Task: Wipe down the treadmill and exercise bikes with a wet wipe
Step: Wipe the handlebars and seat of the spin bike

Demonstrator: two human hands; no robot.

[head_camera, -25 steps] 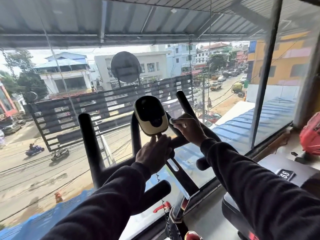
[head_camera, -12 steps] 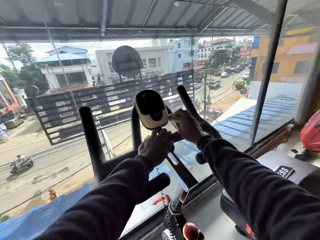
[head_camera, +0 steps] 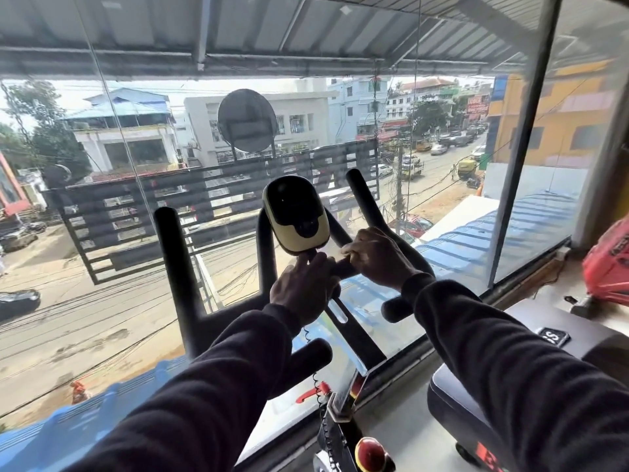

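Both hands work at the centre of the exercise bike's handlebars (head_camera: 177, 267), just under the oval console (head_camera: 295, 216). The right hand (head_camera: 377, 257) is curled over the bar to the right of the console stem, and a pale scrap showing at its fingertips looks like the wet wipe (head_camera: 347, 248), pinched against the bar; most of it is hidden under the fingers. Immediately left of that grip, the left hand (head_camera: 303, 287) is at the stem below the console, fingers reaching up toward its underside; whether they close round the stem or only press it, I cannot tell. Judging from this, the wiping sits early on: only the bar centre is under the cloth, while the outer grips, left of both hands and beyond the right one, look untouched. A grey machine (head_camera: 551, 338) lies to the right of the grip, and no treadmill work shows.
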